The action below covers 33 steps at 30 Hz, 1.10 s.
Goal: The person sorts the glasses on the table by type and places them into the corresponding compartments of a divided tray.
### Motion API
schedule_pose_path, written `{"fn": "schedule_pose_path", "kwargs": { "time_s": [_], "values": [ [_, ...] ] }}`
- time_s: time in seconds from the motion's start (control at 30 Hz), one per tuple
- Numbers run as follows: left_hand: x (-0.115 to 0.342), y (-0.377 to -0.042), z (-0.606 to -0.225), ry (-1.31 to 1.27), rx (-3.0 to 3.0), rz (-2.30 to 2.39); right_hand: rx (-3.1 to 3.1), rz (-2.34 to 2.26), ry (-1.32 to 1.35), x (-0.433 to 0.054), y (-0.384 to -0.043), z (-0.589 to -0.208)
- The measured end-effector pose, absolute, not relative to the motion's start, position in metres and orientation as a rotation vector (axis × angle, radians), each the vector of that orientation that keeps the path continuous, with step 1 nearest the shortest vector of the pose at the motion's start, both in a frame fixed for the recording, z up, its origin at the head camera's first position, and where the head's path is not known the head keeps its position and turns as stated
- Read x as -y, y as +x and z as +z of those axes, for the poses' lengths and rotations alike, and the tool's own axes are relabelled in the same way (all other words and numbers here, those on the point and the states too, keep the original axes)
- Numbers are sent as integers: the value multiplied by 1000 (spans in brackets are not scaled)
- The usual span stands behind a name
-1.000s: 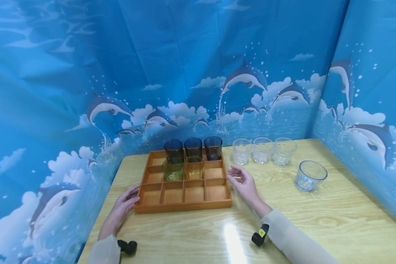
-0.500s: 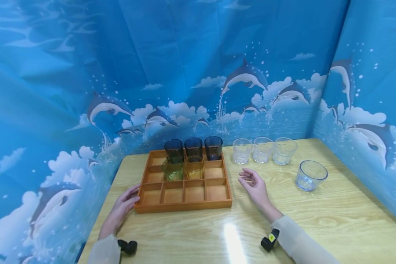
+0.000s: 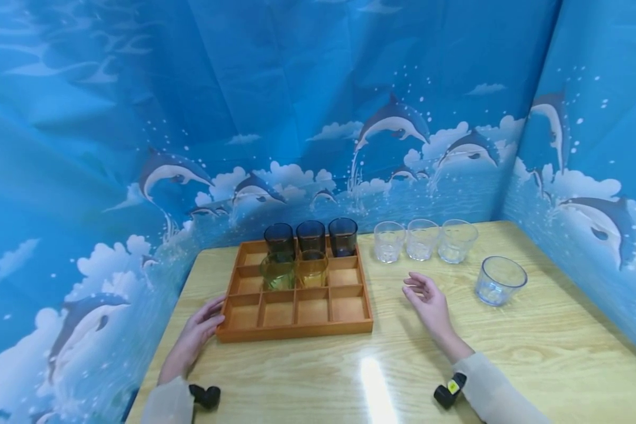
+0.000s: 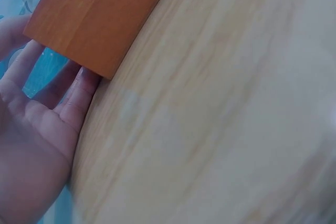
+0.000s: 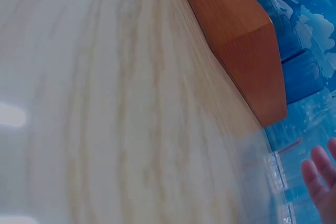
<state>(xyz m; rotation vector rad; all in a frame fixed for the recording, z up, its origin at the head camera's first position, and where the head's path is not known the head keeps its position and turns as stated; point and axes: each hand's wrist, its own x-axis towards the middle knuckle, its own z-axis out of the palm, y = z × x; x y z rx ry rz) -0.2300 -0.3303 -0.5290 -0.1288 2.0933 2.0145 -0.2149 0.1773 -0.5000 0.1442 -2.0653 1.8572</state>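
My left hand (image 3: 195, 337) touches the left side of a wooden compartment tray (image 3: 294, 333); in the left wrist view its fingers lie along the tray's side (image 4: 100, 22). Free of any object, my right hand (image 3: 428, 300) hovers over the table to the right of the tray, fingers loosely bent. Three dark glasses (image 3: 311, 238) stand in the tray's back row. A green glass (image 3: 277, 274) and an amber glass (image 3: 312, 271) sit in the middle row. In the right wrist view only some fingertips (image 5: 315, 179) show, at the right edge.
Three clear glasses (image 3: 421, 241) stand in a row at the back, right of the tray. A blue-tinted glass (image 3: 500, 282) stands alone farther right. A dolphin-printed curtain (image 3: 297, 118) encloses the wooden table (image 3: 307, 377) behind and at both sides.
My right hand has moved away from the tray's right side, rightward toward the blue-tinted glass. The left hand, the tray and the glasses have stayed in place.
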Motion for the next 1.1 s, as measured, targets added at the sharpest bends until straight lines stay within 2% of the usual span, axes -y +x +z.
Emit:
{"fn": "schedule_pose_path", "kwargs": {
  "time_s": [0.5,1.1],
  "values": [
    [330,-231,-528,-106,-2102,2022,2030,1817,11,-218,-220,-520],
    [332,-230,-533,-119,-2123,1989,1936,1832,-118,-255,-204,-534]
  ]
}}
